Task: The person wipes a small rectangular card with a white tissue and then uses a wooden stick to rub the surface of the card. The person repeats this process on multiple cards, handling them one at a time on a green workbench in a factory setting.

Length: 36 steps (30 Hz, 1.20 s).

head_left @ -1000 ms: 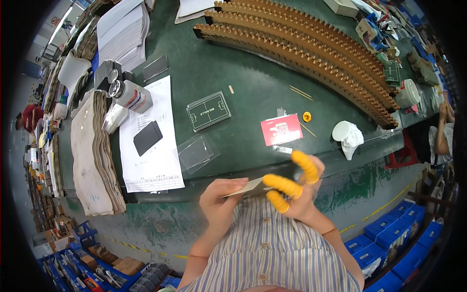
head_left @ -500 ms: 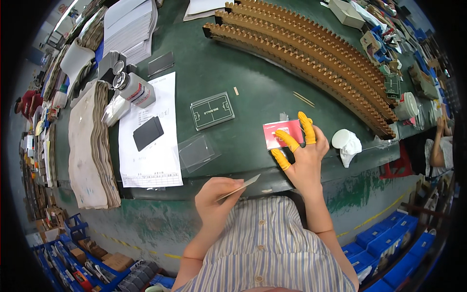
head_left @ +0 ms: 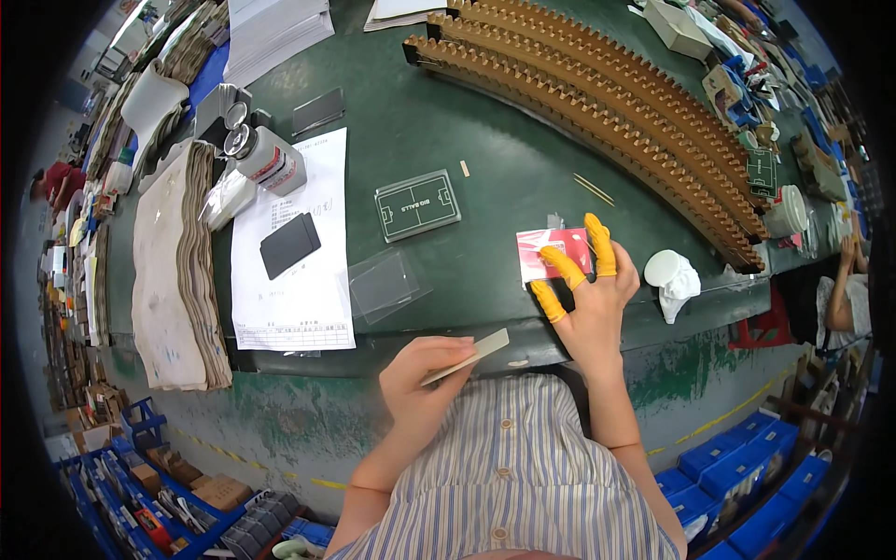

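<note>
1. The left hand (head_left: 420, 373) is closed in a pinch, thumb above and bent fingers below, on a thin pale card (head_left: 491, 343); the card sits tilted just off the table's near edge, its free end pointing toward the right hand (head_left: 588, 280).
2. The right hand is palm-down with its fingers spread well apart. Yellow finger cots (head_left: 563, 265) cover three of its digits.
3. Under those fingertips, flat on the green worktable (head_left: 485, 271), lies a red card (head_left: 534, 243), partly covered by the hand. Nothing shows pinched between the digits; whether they press on the card cannot be told.
4. Left of the red card lie clear plastic sleeves (head_left: 383, 285) and, farther back, a dark green card pack (head_left: 417, 205) with white pitch markings.
5. Black cards (head_left: 289, 245) rest on a white printed sheet (head_left: 299, 308), near a bottle (head_left: 275, 161) with a metal top.
6. To the right of the right hand sits a crumpled white cloth (head_left: 679, 289); two thin wooden sticks (head_left: 594, 189) lie beyond the red card, before notched wooden racks (head_left: 579, 112).
</note>
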Motion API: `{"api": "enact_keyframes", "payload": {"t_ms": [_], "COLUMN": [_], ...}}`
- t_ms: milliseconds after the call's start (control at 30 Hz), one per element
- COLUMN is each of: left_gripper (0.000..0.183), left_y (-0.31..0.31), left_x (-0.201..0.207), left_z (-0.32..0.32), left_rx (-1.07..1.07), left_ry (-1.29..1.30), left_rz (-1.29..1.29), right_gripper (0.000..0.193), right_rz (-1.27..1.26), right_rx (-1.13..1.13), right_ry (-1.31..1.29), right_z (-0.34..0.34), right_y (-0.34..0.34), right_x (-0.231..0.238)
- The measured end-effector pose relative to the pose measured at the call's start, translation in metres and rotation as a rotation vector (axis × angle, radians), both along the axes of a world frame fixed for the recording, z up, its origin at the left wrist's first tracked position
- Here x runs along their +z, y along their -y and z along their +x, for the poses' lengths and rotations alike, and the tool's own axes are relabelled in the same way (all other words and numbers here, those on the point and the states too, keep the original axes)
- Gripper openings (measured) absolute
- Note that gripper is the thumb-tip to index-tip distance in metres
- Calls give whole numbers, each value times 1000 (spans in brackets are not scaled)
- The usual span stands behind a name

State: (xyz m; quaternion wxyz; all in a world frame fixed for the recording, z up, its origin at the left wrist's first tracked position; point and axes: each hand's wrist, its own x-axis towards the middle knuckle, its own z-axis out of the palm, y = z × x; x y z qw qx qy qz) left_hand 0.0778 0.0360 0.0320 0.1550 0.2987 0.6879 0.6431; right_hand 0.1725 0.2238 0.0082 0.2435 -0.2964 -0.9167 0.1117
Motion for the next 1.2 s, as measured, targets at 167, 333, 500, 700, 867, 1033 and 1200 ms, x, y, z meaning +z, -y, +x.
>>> {"api": "enact_keyframes", "payload": {"t_ms": [167,333,500,700,867,1033,1200], "left_gripper": [21,23,24,25,29,29,25], "left_y": [2,3,3,4,4,3,3], "left_x": [4,8,11,8,4,5,8], "left_z": [1,0,0,0,-1,-2,-1], "left_rx": [9,-35,-56,-56,-38,-47,-69], "left_ry": [-45,-157,-274,-309,-337,-343,-341], "left_rz": [-27,-88,-128,-133,-129,-136,-144], "right_gripper": [30,26,26,25,24,23,22], "right_rz": [9,46,41,53,57,56,50], "right_rx": [6,145,190,215,233,230,222], "right_ry": [-244,-402,-398,-335,-334,-348,-331], "right_z": [16,38,36,34,31,29,29], "right_y": [11,37,45,45,45,45,45], "right_x": [2,-5,-4,1,2,1,0]}}
